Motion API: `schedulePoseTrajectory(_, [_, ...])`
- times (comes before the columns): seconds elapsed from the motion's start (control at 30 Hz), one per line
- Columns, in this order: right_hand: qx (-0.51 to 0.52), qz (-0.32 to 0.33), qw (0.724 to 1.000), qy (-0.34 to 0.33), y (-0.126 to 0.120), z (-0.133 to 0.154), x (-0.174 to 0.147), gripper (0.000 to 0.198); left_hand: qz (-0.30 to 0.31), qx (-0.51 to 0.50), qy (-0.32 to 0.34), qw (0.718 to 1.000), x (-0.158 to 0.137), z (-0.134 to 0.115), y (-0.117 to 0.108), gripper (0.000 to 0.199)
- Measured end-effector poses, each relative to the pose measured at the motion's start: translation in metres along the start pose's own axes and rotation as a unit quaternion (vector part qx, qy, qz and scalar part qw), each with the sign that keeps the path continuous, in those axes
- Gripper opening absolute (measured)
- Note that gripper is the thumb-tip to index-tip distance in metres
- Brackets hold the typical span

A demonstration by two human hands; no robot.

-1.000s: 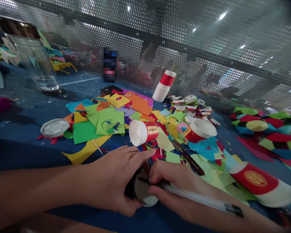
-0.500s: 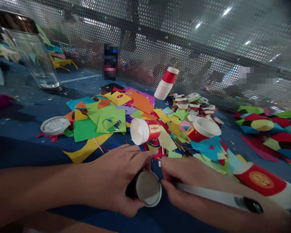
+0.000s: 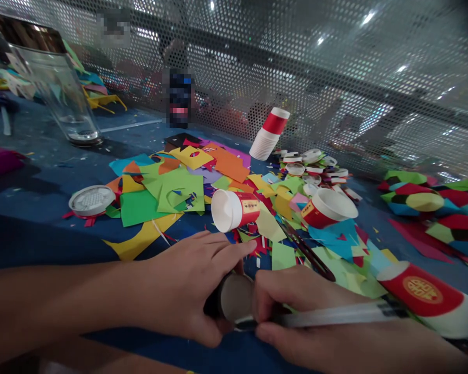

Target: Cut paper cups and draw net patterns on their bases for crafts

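Right hand point(image 3: 308, 296) has shifted lower and further left versus half a second ago: the pen point(image 3: 335, 315) it holds now meets the lower rim of the dark round piece point(image 3: 235, 297), where it was at the right edge before. Left hand point(image 3: 191, 283) hasn't shifted visibly, fingers and thumb closed around the side of that piece, which sits low at centre frame, round end facing up. Right-hand grip: thumb and fingers pinched on the pen, which slants off to the right. Progress: pen work at the rim looks underway; no finished line visible, fingers hide part of the edge, so can't tell how much is marked or left. Nearby, a light green sheet point(image 3: 183, 182) already has a round hole cut in it, and the patchwork pieces point(image 3: 413, 200) at right look assembled. Loose paper scraps point(image 3: 273, 221) lie just beyond the hands. Text: the red-and-white cup point(image 3: 423, 291) lying at right carries a gold round emblem, apparently a stylised character. The cup on its side point(image 3: 224, 210) at centre has a gold panel with small dark characters, too small to read; the tilted cup point(image 3: 331, 208) has a similar panel. No brand name legible anywhere.
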State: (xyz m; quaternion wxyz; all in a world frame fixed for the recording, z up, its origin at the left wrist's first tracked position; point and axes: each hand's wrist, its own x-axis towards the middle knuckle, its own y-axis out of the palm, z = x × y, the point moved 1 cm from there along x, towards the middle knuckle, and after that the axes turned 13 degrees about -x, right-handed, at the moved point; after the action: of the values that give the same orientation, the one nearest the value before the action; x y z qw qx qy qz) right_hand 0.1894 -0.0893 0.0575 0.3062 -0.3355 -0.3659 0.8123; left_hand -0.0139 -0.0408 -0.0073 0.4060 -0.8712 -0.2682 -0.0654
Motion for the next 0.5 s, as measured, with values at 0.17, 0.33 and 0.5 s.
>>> schedulePoseTrajectory(0.17, [-0.091, -0.016, 0.994, 0.056, -0.01, -0.002, -0.006, 0.015, -0.009, -0.007, 0.009, 1.0, 0.001, -0.001, -0.001, 0.085])
schedulePoseTrajectory(0.33, [-0.151, -0.049, 0.987, 0.005, -0.008, -0.001, -0.002, 0.017, 0.01, -0.019, -0.011, 1.0, 0.005, -0.001, -0.002, 0.08])
schedulePoseTrajectory(0.5, [-0.198, -0.054, 0.978, -0.025, -0.004, 0.005, 0.011, 0.015, 0.022, -0.022, -0.055, 0.998, 0.005, 0.0, -0.003, 0.084])
